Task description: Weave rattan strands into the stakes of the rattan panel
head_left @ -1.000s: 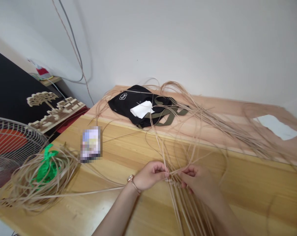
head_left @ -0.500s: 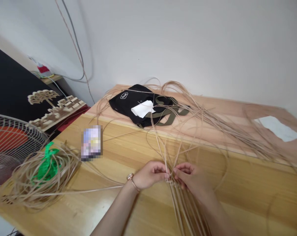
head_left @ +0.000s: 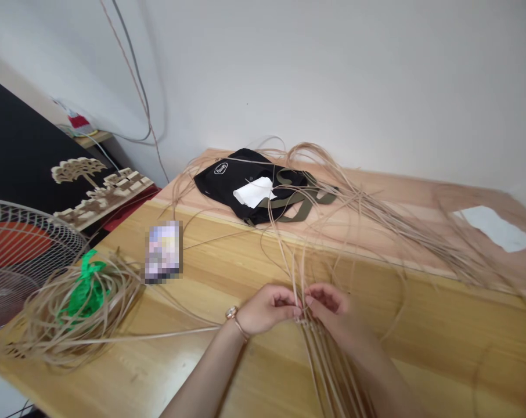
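Note:
Long tan rattan strands point(head_left: 328, 371) run from the front edge of the table up between my hands, where several of them cross in a narrow woven band. My left hand point(head_left: 274, 310), with a watch point(head_left: 231, 313) on its wrist, pinches strands at the left end of that band. Thumb and forefinger of my right hand point(head_left: 332, 307) close on a strand just to the right of it. The hands are a small gap apart. Loose strand ends fan out beyond my fingers toward the back of the table.
A coil of rattan point(head_left: 115, 290) with a green tie point(head_left: 86, 293) lies at left, beside a fan point(head_left: 23, 255). A blurred-out box point(head_left: 162, 249) is near it. Behind are a black bag point(head_left: 219, 180), white paper point(head_left: 254, 191), more strands point(head_left: 402, 226) and another white sheet point(head_left: 493, 227).
My right hand has risen slightly at the band, and the strand by its fingertips now stands straighter. The left hand keeps its pinch in nearly the same spot.

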{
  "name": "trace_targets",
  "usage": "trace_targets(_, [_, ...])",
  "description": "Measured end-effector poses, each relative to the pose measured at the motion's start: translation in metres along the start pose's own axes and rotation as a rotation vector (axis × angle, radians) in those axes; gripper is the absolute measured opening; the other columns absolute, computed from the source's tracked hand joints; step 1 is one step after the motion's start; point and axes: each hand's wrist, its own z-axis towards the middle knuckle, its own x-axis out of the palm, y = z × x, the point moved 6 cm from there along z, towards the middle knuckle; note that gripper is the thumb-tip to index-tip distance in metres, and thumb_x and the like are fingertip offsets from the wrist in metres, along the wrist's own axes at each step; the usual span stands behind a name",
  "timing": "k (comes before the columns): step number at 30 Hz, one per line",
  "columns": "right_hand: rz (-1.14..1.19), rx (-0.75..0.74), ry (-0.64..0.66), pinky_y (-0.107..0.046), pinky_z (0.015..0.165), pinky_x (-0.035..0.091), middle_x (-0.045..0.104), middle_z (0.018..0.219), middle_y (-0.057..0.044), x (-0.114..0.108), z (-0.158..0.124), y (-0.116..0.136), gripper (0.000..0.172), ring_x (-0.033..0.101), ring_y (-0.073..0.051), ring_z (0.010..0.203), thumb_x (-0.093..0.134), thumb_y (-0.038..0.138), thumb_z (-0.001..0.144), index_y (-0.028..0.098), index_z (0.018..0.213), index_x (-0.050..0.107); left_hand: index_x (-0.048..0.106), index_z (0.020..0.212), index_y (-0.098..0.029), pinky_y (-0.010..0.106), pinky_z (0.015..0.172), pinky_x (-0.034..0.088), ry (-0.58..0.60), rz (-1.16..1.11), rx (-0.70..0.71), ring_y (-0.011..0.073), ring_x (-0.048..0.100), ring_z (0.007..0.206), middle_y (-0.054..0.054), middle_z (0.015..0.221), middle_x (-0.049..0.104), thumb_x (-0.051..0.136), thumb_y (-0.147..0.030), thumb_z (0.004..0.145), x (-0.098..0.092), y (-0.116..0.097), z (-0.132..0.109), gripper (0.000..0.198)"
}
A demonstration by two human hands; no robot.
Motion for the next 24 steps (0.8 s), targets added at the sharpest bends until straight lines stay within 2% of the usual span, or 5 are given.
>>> trace_targets(6, [0.127, 0.04, -0.004, -0.022, 0.053, 0.044, 0.06, 0.065, 0.0, 0.0, 0.003, -0.008, 0.021, 0.056, -0.011, 0.058, 0.062, 0.027, 0.061, 0.016, 0.078, 0.058, 0.059, 0.068, -0.008, 0.018, 0.059, 0.037, -0.017, -0.008, 0.0, 0.0065, 0.049, 0.059, 0.002, 0.064, 0.057, 0.066, -0.03, 0.061, -0.001, -0.002, -0.001, 0.024])
trace_targets(13, [0.187, 0.064, 0.009, -0.018, 0.044, 0.04, 0.059, 0.062, 0.001, 0.001, 0.001, -0.008, 0.018, 0.054, -0.009, 0.052, 0.063, 0.027, 0.061, 0.017, 0.064, 0.049, 0.062, 0.072, -0.008, 0.019, 0.061, 0.039, -0.027, -0.036, 0.009, 0.0071, 0.051, 0.061, 0.003, 0.067, 0.059, 0.067, -0.027, 0.06, -0.002, -0.001, -0.001, 0.023])
trace_targets(18, [0.283, -0.001, 0.118, -0.029, 0.069, 0.046, 0.062, 0.086, -0.005, 0.006, 0.0, -0.002, 0.02, 0.059, -0.017, 0.08, 0.062, 0.027, 0.064, 0.019, 0.062, 0.044, 0.063, 0.079, -0.008, 0.018, 0.06, 0.037, -0.014, -0.01, -0.013, 0.0062, 0.048, 0.06, 0.003, 0.067, 0.058, 0.066, -0.029, 0.061, -0.001, 0.0, 0.0, 0.028])
trace_targets(22, [0.091, -0.208, 0.02, -0.034, 0.081, 0.04, 0.055, 0.105, -0.006, -0.005, -0.003, 0.01, 0.006, 0.051, -0.021, 0.099, 0.057, 0.023, 0.068, 0.02, 0.071, 0.053, 0.063, 0.08, -0.008, 0.018, 0.054, 0.032, -0.009, 0.079, -0.055, 0.0051, 0.042, 0.054, 0.001, 0.061, 0.054, 0.064, -0.035, 0.062, 0.001, 0.004, 0.002, 0.033])
trace_targets(24, [0.036, -0.283, -0.052, -0.035, 0.085, 0.037, 0.055, 0.105, -0.005, -0.011, -0.009, 0.023, 0.011, 0.048, -0.021, 0.102, 0.055, 0.021, 0.069, 0.022, 0.08, 0.057, 0.063, 0.079, -0.008, 0.017, 0.051, 0.03, -0.04, 0.108, -0.074, 0.0046, 0.039, 0.052, 0.0, 0.058, 0.051, 0.064, -0.038, 0.061, 0.0, 0.008, 0.002, 0.035])
